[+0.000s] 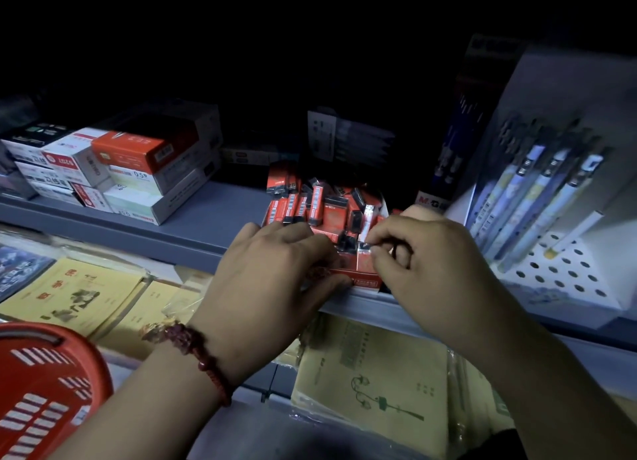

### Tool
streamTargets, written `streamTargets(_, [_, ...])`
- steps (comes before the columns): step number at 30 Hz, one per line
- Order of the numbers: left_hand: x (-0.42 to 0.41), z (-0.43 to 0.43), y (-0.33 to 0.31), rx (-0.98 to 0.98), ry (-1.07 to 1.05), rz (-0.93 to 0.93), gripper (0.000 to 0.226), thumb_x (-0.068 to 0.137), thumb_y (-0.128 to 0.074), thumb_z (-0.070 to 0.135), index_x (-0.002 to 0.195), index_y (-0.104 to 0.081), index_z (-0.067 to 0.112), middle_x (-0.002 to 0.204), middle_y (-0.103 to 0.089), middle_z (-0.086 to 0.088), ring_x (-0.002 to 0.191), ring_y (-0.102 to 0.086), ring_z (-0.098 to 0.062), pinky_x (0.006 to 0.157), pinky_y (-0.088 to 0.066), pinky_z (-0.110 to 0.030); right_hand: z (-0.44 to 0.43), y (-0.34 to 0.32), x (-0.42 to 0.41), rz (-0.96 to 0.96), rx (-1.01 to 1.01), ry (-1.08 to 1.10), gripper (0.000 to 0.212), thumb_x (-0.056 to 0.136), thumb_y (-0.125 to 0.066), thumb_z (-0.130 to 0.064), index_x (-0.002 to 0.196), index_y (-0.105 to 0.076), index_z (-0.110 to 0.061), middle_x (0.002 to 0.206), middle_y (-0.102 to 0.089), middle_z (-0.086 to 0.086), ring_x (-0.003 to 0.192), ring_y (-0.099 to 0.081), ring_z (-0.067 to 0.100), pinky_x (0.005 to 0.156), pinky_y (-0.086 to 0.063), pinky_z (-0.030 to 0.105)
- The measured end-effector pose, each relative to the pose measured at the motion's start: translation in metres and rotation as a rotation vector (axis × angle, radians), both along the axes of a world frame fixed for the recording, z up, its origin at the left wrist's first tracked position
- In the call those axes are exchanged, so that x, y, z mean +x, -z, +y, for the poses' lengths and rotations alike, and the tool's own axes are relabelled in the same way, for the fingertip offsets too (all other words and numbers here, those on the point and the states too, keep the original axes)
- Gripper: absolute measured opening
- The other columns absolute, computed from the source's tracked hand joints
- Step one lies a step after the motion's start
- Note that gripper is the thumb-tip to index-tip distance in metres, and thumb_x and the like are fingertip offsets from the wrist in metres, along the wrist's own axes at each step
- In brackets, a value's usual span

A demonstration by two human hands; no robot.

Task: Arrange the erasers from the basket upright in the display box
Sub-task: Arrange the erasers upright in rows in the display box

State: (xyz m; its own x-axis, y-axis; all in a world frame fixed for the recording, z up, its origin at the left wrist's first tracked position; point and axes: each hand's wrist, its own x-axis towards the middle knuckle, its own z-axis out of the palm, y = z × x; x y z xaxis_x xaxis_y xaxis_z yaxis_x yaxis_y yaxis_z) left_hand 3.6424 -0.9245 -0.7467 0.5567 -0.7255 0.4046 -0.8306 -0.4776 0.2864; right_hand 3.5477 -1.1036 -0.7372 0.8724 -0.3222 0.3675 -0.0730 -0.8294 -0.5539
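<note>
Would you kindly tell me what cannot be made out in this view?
Head view:
Display box front row: covered by left hand and right hand.
Whether the right fingers pinch an eraser: too small, dark.
Basket contents: cut off by the left edge.
Shelf back: too dark.

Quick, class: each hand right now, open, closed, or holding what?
Left hand: grips the display box front.
Right hand: pinches an eraser over the box.

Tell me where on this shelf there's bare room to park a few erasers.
Bare shelf between the stacked boxes and the eraser box. Right of it is crowded: the pen rack stands close, the left hand grips the box front, the right hand pinches an eraser there.
</note>
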Motion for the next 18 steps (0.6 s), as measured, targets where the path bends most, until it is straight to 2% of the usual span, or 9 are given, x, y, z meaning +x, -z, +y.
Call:
streamTargets(2, [0.0, 0.0, 0.001, 0.001, -0.002, -0.003, 0.029, 0.092, -0.052, 0.061, 0.091, -0.066, 0.036, 0.086, -0.061, 0.016, 0.083, -0.06, -0.013, 0.075, -0.039, -0.035, 0.002, 0.002, 0.001, 0.016, -0.077, 0.012, 0.014, 0.094, -0.062, -0.013, 0.086, -0.074, -0.012, 0.093, -0.047, -0.005, 0.064, -0.054, 0.01, 0.059, -0.048, 0.022])
streamTargets(4, [0.001, 0.0, 0.002, 0.006, -0.004, -0.005, 0.029, 0.093, -0.05, 0.061, 0.091, -0.065, 0.036, 0.085, -0.06, 0.016, 0.083, -0.059, -0.013, 0.074, -0.039, -0.034, 0.002, 0.003, 0.001, 0.031, -0.126, 0.003, 0.024, 0.096, -0.06, -0.018, 0.077, -0.072, -0.01, 0.092, -0.042, -0.005, 0.065, -0.052, 0.009, 0.06, -0.047, 0.028])
streamTargets(8, [0.004, 0.004, 0.003, 0.036, 0.002, 0.006, 0.034, 0.095, -0.043, 0.064, 0.096, -0.066, 0.038, 0.089, -0.061, 0.018, 0.086, -0.058, -0.01, 0.078, -0.042, -0.035, 0.006, -0.001, -0.003, 0.094, -0.126, -0.072, 0.047, 0.1, -0.051, -0.043, 0.061, -0.06, -0.017, 0.094, -0.037, -0.005, 0.071, -0.049, 0.009, 0.065, -0.044, 0.027])
streamTargets(10, [0.006, 0.007, 0.003, 0.049, 0.004, 0.007, 0.036, 0.096, -0.042, 0.064, 0.099, -0.067, 0.039, 0.09, -0.061, 0.018, 0.087, -0.058, -0.01, 0.078, -0.043, -0.036, 0.01, -0.001, -0.005, 0.117, -0.137, -0.095, 0.047, 0.1, -0.046, -0.048, 0.07, -0.067, -0.017, 0.098, -0.036, -0.004, 0.076, -0.05, 0.007, 0.07, -0.044, 0.028])
streamTargets(13, [0.013, 0.014, 0.003, 0.05, 0.014, 0.007, 0.033, 0.096, -0.044, 0.063, 0.098, -0.068, 0.04, 0.089, -0.061, 0.019, 0.086, -0.059, -0.009, 0.076, -0.042, -0.035, 0.016, 0.001, -0.007, 0.065, -0.053, -0.093, 0.038, 0.098, -0.046, -0.049, 0.098, -0.072, -0.021, 0.105, -0.042, -0.009, 0.088, -0.055, 0.005, 0.076, -0.046, 0.022])
streamTargets(16, [0.026, 0.027, 0.003, 0.033, 0.026, 0.014, 0.033, 0.094, -0.046, 0.065, 0.094, -0.067, 0.04, 0.09, -0.061, 0.023, 0.085, -0.06, -0.005, 0.073, -0.041, -0.035, 0.015, 0.004, -0.008, -0.035, 0.015, -0.02, 0.024, 0.102, -0.049, -0.035, 0.11, -0.067, -0.021, 0.107, -0.05, -0.014, 0.094, -0.056, 0.001, 0.08, -0.043, 0.013])
streamTargets(18, [0.035, 0.037, 0.003, 0.025, 0.034, 0.02, 0.034, 0.093, -0.046, 0.067, 0.094, -0.067, 0.041, 0.09, -0.062, 0.025, 0.085, -0.061, -0.003, 0.073, -0.045, -0.038, 0.012, 0.006, -0.008, -0.026, -0.075, 0.06, 0.025, 0.104, -0.048, -0.025, 0.12, -0.065, -0.015, 0.118, -0.05, -0.011, 0.099, -0.052, 0.001, 0.087, -0.035, 0.006])
